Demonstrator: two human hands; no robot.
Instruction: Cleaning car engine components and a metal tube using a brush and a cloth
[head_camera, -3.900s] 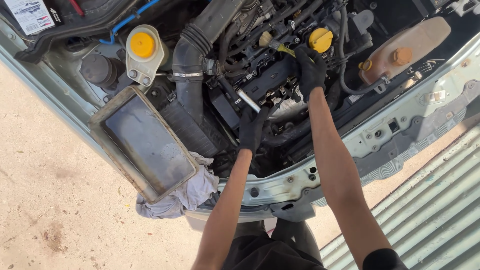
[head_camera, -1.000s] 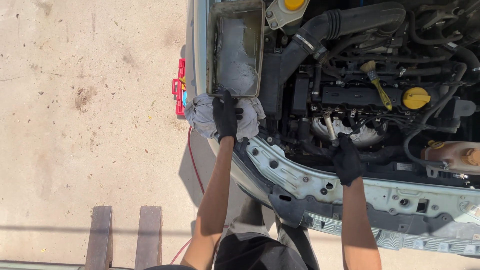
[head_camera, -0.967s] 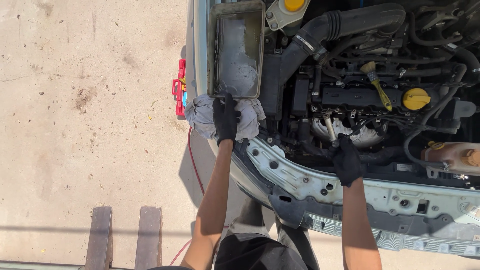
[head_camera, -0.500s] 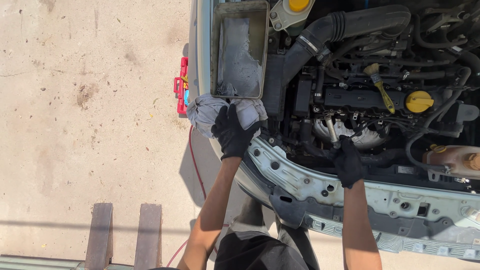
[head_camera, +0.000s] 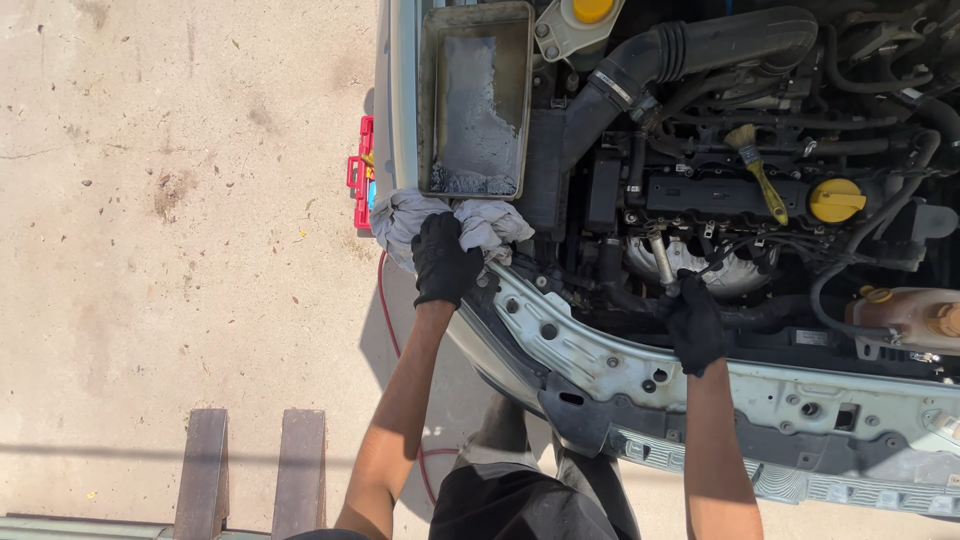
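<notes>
I lean over an open engine bay. My left hand (head_camera: 443, 262), in a black glove, grips a crumpled grey rag (head_camera: 480, 226) lying on the car's front corner, just below an empty metal tray (head_camera: 432, 110). My right hand (head_camera: 695, 325), also gloved, rests low at the front of the engine and holds the lower end of a metal socket tool (head_camera: 660, 258) that points up toward the engine. A yellow-handled brush (head_camera: 757, 172) lies on top of the engine, beside the yellow oil cap (head_camera: 836, 200).
A thick black intake hose (head_camera: 700, 50) runs across the top. A coolant tank (head_camera: 915, 315) sits at the right edge. A red tool (head_camera: 360, 185) hangs off the left fender. Below lie the pale front crossmember (head_camera: 790, 395), concrete ground and two wooden planks (head_camera: 250, 470).
My left hand has closed tighter on the rag and drawn it slightly toward me. My right hand stays at the tool. The view shifted a little.
</notes>
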